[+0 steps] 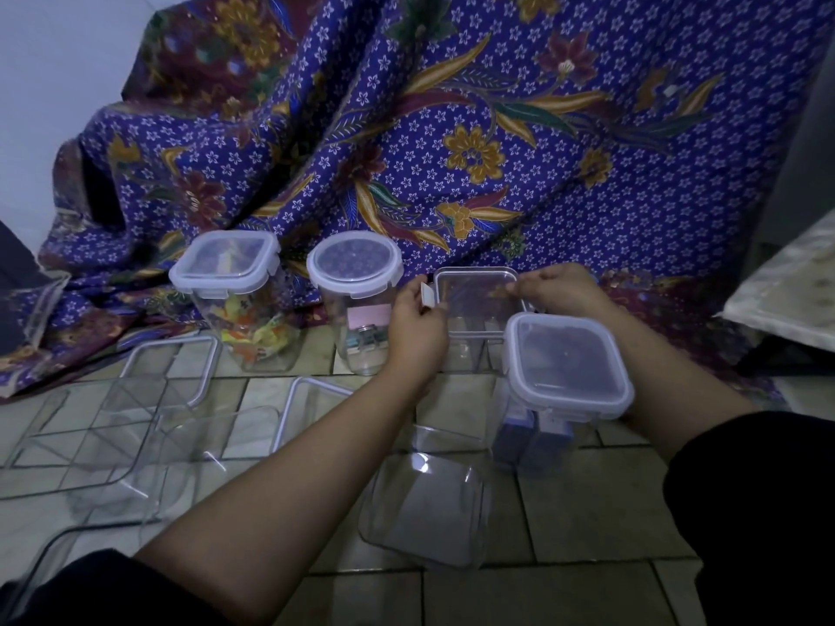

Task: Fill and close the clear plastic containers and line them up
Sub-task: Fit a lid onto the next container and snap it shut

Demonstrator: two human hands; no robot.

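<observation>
Three clear containers stand in a row by the cloth. A square one with colourful wrappers is closed, and a round one with small items is also closed. On the third rests a clear lid. My left hand grips that lid's left side at a white clip. My right hand pinches its right edge. A closed square container holding dark blue items stands nearer, just right of the third.
Several empty clear containers and loose lids lie on the tiled floor in front and to the left. A purple floral cloth hangs behind the row. A pale slab sits at the right.
</observation>
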